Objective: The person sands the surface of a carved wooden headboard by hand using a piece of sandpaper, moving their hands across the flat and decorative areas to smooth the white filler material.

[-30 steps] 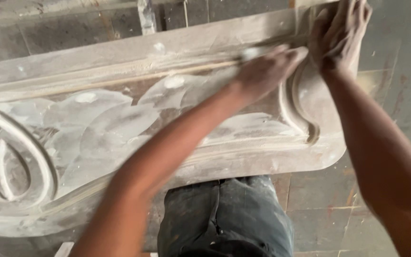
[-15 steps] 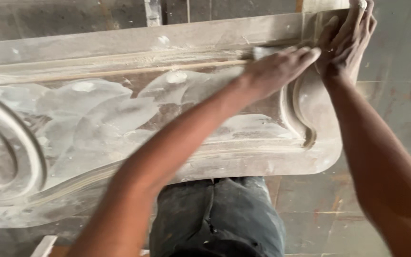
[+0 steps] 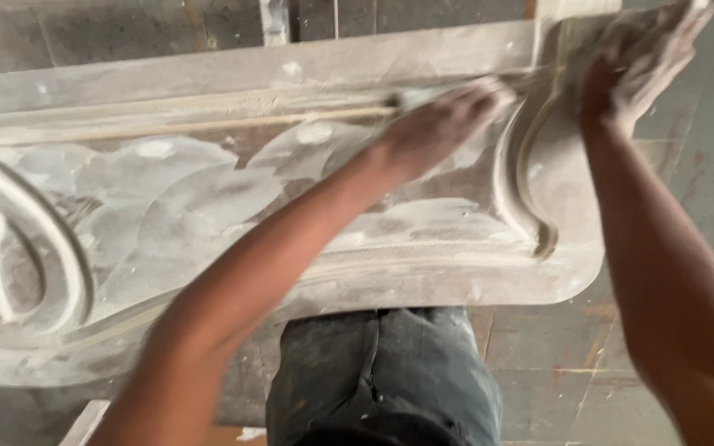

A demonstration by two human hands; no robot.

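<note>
A big carved panel (image 3: 233,248), pale grey and covered in white dust, is seen lying flat across the middle of the view, with its far edge near the top and its near edge just above the person's legs. Leaf shapes and a curved band are cut into it, and a raised border runs all around. The left hand (image 3: 444,128) is stretched out over the upper right part of the panel, where it is pressed down on a long groove under the top border. A small pale piece (image 3: 411,99) (maybe a bit of rubbing paper, but it is too blurred to be sure) is held under the fingers. The fingers are bent down onto it, so the hand is not open and flat, yet a full grip cannot be told. The right hand (image 3: 634,62) is laid on the top right corner of the panel, with the fingers spread and curled over the edge, so that the corner is gripped. Both hands are dusty and blurred. Dark dusty trousers (image 3: 382,380) are seen below the panel's near edge. A grey tiled floor (image 3: 704,190) with some reddish marks is seen to the right.
</note>
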